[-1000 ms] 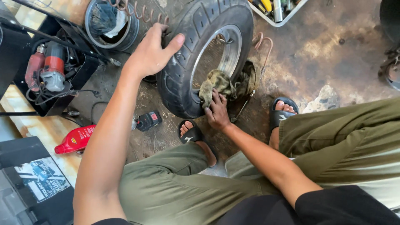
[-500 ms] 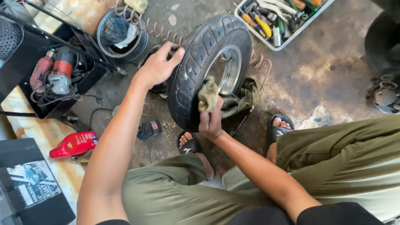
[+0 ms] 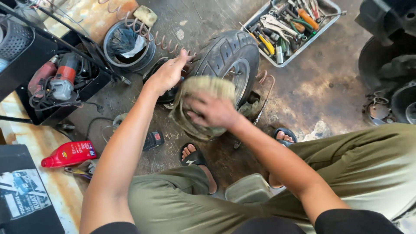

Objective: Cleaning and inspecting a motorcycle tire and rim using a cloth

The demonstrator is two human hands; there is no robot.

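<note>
A small black tyre [image 3: 229, 56] on its silver rim stands upright on the concrete floor in front of me. My left hand [image 3: 167, 73] rests against its left side, fingers apart, steadying it. My right hand [image 3: 212, 110] grips a dirty olive-grey rag [image 3: 197, 93] and holds it up in front of the tyre, blurred with motion. The rag hides the tyre's lower left part. My sandalled feet [image 3: 193, 154] sit just below the wheel, and I am seated in olive trousers.
A grey tray of hand tools [image 3: 290, 28] lies at the upper right. A round tin with rags [image 3: 128, 43], a black box holding a red power tool [image 3: 56, 82], a red oil bottle [image 3: 69, 152] and a coiled spring [image 3: 151, 34] sit left. Another wheel [image 3: 390, 82] is at right.
My right hand lifted the rag off the tyre's rim and swung it up toward me. The view shifted closer. My left hand stayed on the tyre's side.
</note>
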